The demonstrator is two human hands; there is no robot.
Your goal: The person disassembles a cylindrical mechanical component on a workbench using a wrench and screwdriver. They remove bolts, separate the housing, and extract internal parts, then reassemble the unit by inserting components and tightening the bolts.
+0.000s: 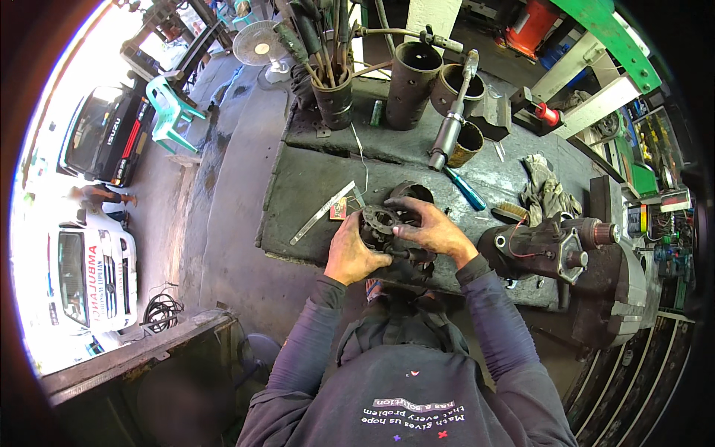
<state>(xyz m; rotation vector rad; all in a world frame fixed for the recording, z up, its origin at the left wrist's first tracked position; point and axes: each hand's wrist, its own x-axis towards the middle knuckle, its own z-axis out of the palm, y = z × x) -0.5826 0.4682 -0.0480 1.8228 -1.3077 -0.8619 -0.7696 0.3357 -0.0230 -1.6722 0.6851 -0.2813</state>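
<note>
Near the front edge of the dark metal bench [279,216], my left hand [350,253] and my right hand [436,231] grip a dark round metal part [378,222], fingers curled round either side. Behind it sits another dark curved piece [410,192]. A pale metal strip [313,223] lies beside a small red packet [338,208] left of my hands. To their right are a blue-handled tool [465,190], a brush [509,211], grey gloves [542,190] and a starter-like motor [551,249].
Cylinders of tools [333,104], another upright cylinder [408,86] and a long metal tool [450,127] stand or lie behind. A vise-like block [622,298] is right. Leftward are a fan [257,48], green chair [170,115], two vehicles [89,276], coiled cable [162,313] and a bending person [104,197].
</note>
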